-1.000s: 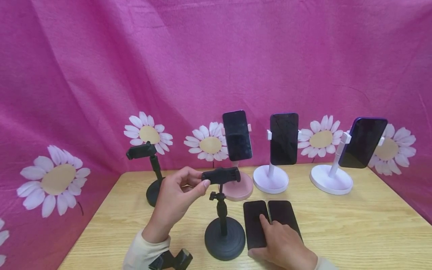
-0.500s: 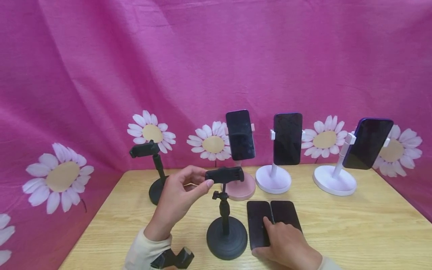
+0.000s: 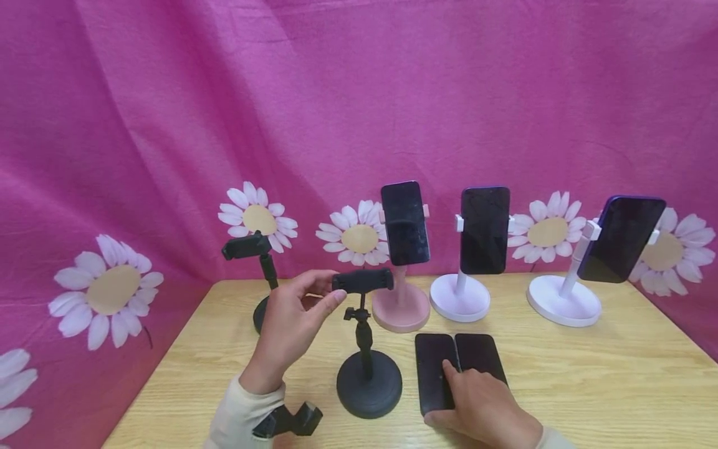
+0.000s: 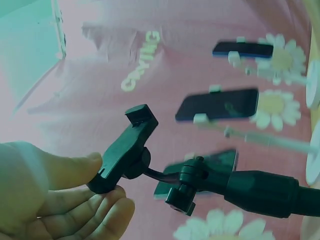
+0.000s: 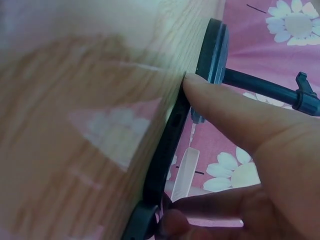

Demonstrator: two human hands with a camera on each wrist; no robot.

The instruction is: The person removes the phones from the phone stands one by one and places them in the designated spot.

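Observation:
My left hand (image 3: 291,327) pinches the left end of the clamp (image 3: 363,281) on a black phone stand. Thumb and fingertips hold that end in the left wrist view, where the clamp (image 4: 125,147) is tilted on its thin neck. The stand's round base (image 3: 369,383) is on the table. To its right, two dark phones lie flat side by side. My right hand (image 3: 482,399) is over the left phone (image 3: 434,368), index finger across its face. In the right wrist view, the thumb (image 5: 220,107) meets one edge of the phone (image 5: 167,145) and curled fingers meet the opposite edge.
The second flat phone (image 3: 479,355) adjoins the first. Behind stand a pink stand (image 3: 401,315) and two white stands (image 3: 460,299), each bearing an upright phone. Another black stand (image 3: 247,247) is at the back left. A pink flowered cloth (image 3: 336,125) hangs behind the table.
My left hand has shifted the black stand slightly left and back on the table. The head view has turned a little left. My right hand stays at the left flat phone.

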